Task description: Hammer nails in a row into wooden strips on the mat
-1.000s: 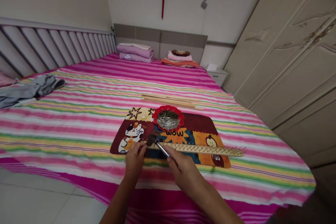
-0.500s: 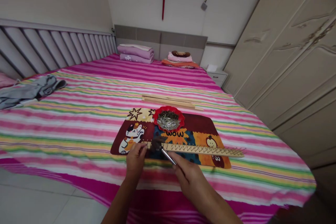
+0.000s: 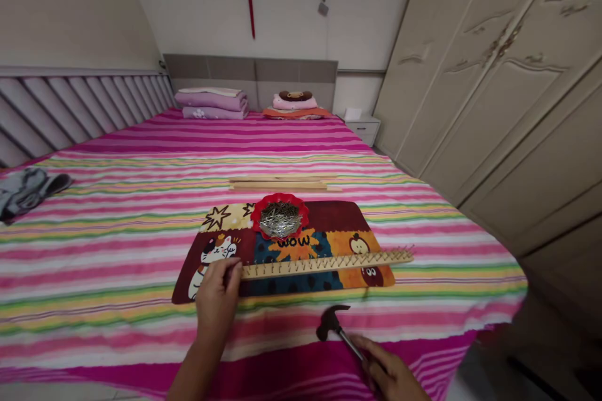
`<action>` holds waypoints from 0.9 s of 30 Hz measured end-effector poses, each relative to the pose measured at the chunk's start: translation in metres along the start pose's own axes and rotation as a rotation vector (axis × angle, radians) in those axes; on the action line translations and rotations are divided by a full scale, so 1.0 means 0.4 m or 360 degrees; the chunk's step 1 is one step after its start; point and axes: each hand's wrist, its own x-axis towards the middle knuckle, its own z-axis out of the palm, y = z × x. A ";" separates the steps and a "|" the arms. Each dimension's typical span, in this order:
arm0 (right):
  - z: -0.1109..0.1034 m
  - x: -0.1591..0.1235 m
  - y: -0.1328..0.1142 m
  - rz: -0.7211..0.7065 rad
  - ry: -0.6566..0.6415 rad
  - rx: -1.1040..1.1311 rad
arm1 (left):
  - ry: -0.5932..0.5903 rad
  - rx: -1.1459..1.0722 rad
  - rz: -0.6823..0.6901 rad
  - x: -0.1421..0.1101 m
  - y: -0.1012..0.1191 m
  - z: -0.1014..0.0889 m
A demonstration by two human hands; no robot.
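Note:
A claw hammer [image 3: 339, 329] with a dark head and metal shaft is in my right hand [image 3: 383, 368], its fingers wrapped round the handle, low over the bed's near side. My left hand [image 3: 219, 294] is closed on the left end of a wooden strip [image 3: 296, 267]; its fingertips cover that end. Several nails [image 3: 367, 259] stand in a row along the strip, many of them leaning. Beneath the strip lies a patterned mat [image 3: 338, 219]. Behind it, a red scalloped bowl [image 3: 256, 216] full of nails rests on the mat.
More wooden strips [image 3: 282, 185] lie beyond the mat on the striped bedspread [image 3: 117, 250]. Grey clothing [image 3: 32, 191] is at the left. Folded bedding [image 3: 211, 103] sits by the headboard [image 3: 296, 75]. A wardrobe [image 3: 470, 75] stands along the right.
My right hand has drawn the hammer back from the strip, down and to the right. The strip's right end has swung away from me, and the view has shifted right.

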 end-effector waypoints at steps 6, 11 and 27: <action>0.025 0.013 0.042 0.0192 0.0028 0.0325 | -0.0480 0.0208 0.0230 0.154 0.092 0.113; 0.027 0.011 0.033 0.0265 0.0047 0.0366 | -0.0871 0.0432 0.0029 0.217 0.137 0.239; 0.029 0.029 0.057 0.0326 -0.0007 0.0365 | -0.0870 -0.0636 -0.0511 0.236 0.131 0.211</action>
